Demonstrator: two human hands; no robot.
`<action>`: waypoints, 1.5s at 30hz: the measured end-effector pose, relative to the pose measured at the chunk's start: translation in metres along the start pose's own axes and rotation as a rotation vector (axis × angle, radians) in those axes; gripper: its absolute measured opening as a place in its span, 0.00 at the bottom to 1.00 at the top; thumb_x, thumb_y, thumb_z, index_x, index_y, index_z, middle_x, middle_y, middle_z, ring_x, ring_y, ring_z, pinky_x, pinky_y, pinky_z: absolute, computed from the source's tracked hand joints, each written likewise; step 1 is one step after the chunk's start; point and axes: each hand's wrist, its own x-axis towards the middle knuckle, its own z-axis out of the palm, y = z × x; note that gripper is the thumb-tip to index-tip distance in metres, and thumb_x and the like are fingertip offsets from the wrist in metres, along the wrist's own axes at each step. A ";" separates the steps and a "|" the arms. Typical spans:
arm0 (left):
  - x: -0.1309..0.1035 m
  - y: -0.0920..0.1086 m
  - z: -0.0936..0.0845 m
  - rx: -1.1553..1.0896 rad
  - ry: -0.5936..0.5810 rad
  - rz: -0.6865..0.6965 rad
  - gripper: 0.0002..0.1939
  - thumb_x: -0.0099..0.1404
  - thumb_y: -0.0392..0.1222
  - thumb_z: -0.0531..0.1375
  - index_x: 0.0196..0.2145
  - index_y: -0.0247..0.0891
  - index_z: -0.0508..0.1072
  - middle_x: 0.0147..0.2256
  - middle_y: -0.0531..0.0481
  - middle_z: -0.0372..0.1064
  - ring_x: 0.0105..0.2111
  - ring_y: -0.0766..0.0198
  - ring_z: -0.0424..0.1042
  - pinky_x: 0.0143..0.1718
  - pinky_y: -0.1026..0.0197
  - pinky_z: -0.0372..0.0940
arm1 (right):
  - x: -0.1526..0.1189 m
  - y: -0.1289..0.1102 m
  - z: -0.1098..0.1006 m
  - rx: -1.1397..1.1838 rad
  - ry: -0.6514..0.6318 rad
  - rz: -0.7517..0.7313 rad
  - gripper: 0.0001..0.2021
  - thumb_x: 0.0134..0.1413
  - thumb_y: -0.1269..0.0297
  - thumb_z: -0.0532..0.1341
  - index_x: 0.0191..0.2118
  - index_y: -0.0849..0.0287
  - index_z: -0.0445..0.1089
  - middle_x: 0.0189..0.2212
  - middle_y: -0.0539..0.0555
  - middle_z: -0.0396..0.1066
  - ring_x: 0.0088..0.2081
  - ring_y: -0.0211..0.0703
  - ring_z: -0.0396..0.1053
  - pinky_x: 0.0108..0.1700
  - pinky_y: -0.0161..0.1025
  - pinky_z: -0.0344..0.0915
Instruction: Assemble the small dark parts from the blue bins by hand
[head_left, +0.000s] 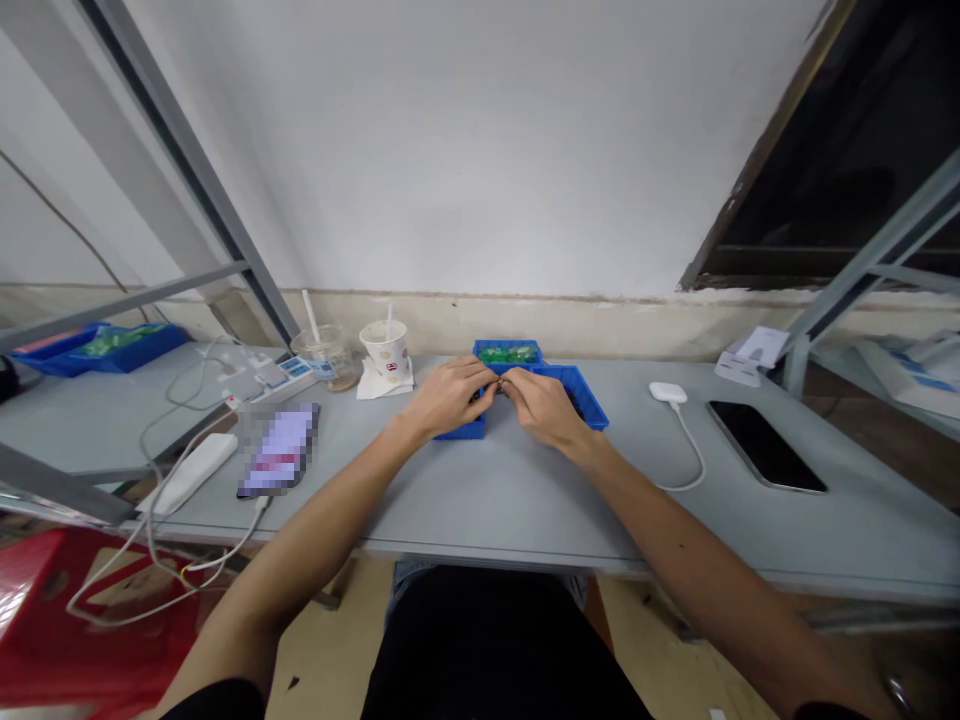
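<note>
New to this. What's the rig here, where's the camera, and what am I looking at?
There is no machine: a person is working with two bare hands. The single picture comes from a camera worn on their head, looking forward and down, so the forearms reach in from the bottom.

The left hand and right hand meet fingertip to fingertip, pinching a small part, too tiny to identify. Around them on the grey desk sit blue bins; the back one holds something green.

To the left stand a paper cup and a clear cup, with a lit phone nearer the edge. To the right lie a small white case on a cable and a dark-screened phone.
</note>
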 end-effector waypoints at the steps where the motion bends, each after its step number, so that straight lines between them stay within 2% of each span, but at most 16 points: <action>1: 0.000 0.000 0.000 -0.004 -0.002 0.016 0.14 0.76 0.40 0.52 0.41 0.38 0.76 0.36 0.45 0.77 0.41 0.57 0.75 0.44 0.56 0.69 | 0.000 0.000 0.000 0.009 -0.005 0.012 0.14 0.75 0.62 0.49 0.37 0.55 0.67 0.32 0.53 0.73 0.34 0.44 0.70 0.38 0.39 0.61; 4: 0.000 -0.001 -0.001 0.003 -0.004 0.052 0.13 0.76 0.39 0.52 0.42 0.38 0.76 0.39 0.44 0.78 0.43 0.56 0.75 0.46 0.55 0.69 | 0.001 -0.002 0.001 0.024 -0.029 0.051 0.17 0.75 0.62 0.49 0.31 0.54 0.63 0.26 0.50 0.69 0.28 0.41 0.65 0.34 0.38 0.57; 6: 0.000 -0.002 -0.002 0.014 -0.005 0.051 0.13 0.76 0.40 0.52 0.42 0.38 0.77 0.39 0.45 0.78 0.43 0.56 0.75 0.46 0.55 0.69 | 0.001 -0.003 0.001 0.008 -0.029 0.062 0.17 0.75 0.61 0.48 0.31 0.54 0.63 0.26 0.50 0.69 0.28 0.42 0.65 0.33 0.39 0.56; 12: 0.000 -0.005 -0.001 0.030 -0.014 -0.012 0.13 0.75 0.40 0.53 0.39 0.38 0.77 0.35 0.46 0.77 0.40 0.56 0.74 0.43 0.55 0.68 | 0.000 0.000 0.002 -0.038 0.001 0.014 0.09 0.74 0.63 0.51 0.45 0.55 0.68 0.39 0.56 0.77 0.39 0.47 0.73 0.41 0.39 0.62; 19: -0.002 -0.010 0.001 -0.045 -0.028 0.027 0.14 0.77 0.41 0.51 0.42 0.37 0.76 0.39 0.44 0.77 0.42 0.57 0.74 0.46 0.55 0.69 | 0.002 0.003 -0.002 0.030 -0.064 0.040 0.13 0.75 0.62 0.49 0.38 0.56 0.68 0.35 0.54 0.74 0.37 0.44 0.69 0.41 0.39 0.61; 24: -0.008 -0.029 -0.008 -0.022 -0.025 -0.052 0.15 0.76 0.40 0.50 0.38 0.36 0.75 0.36 0.43 0.75 0.43 0.54 0.71 0.45 0.53 0.68 | 0.010 0.017 -0.011 -0.112 -0.042 0.134 0.12 0.73 0.66 0.52 0.37 0.57 0.70 0.36 0.56 0.75 0.42 0.48 0.67 0.47 0.41 0.60; 26: -0.011 -0.037 -0.011 -0.005 -0.020 -0.062 0.16 0.76 0.39 0.49 0.36 0.36 0.74 0.36 0.43 0.74 0.43 0.54 0.70 0.47 0.52 0.67 | 0.016 0.023 -0.013 -0.214 -0.096 0.181 0.11 0.71 0.69 0.54 0.38 0.58 0.73 0.38 0.57 0.76 0.44 0.50 0.67 0.47 0.42 0.60; 29: -0.013 -0.043 -0.012 0.016 0.001 -0.076 0.18 0.77 0.41 0.48 0.35 0.36 0.74 0.37 0.43 0.75 0.43 0.54 0.69 0.48 0.51 0.66 | 0.028 0.027 -0.010 -0.331 -0.286 0.188 0.10 0.68 0.72 0.56 0.40 0.59 0.76 0.38 0.59 0.78 0.45 0.50 0.70 0.45 0.41 0.60; 32: -0.013 -0.043 -0.011 0.020 0.024 -0.087 0.19 0.78 0.43 0.49 0.37 0.36 0.76 0.39 0.43 0.76 0.44 0.54 0.69 0.49 0.51 0.66 | 0.042 0.026 -0.001 -0.348 -0.464 0.166 0.09 0.66 0.73 0.58 0.42 0.60 0.77 0.39 0.59 0.79 0.44 0.49 0.74 0.42 0.39 0.61; 35: -0.012 -0.040 -0.009 0.002 0.014 -0.084 0.18 0.78 0.43 0.49 0.41 0.36 0.77 0.40 0.43 0.77 0.44 0.54 0.70 0.49 0.51 0.67 | 0.052 0.020 0.010 -0.368 -0.580 0.154 0.10 0.65 0.74 0.58 0.43 0.60 0.77 0.42 0.60 0.80 0.46 0.49 0.76 0.43 0.38 0.63; 41: -0.011 -0.035 -0.005 0.000 -0.041 -0.065 0.18 0.78 0.42 0.49 0.52 0.37 0.77 0.41 0.43 0.77 0.43 0.54 0.71 0.47 0.51 0.68 | 0.058 0.012 0.028 -0.454 -0.645 0.240 0.13 0.66 0.75 0.56 0.46 0.66 0.78 0.46 0.69 0.79 0.50 0.55 0.77 0.47 0.41 0.67; 45: -0.010 -0.031 -0.004 -0.005 -0.050 -0.053 0.18 0.78 0.41 0.49 0.53 0.37 0.76 0.41 0.43 0.77 0.44 0.54 0.71 0.47 0.52 0.68 | 0.057 0.016 0.033 -0.441 -0.634 0.251 0.15 0.65 0.78 0.54 0.47 0.66 0.78 0.46 0.69 0.79 0.50 0.56 0.77 0.47 0.41 0.68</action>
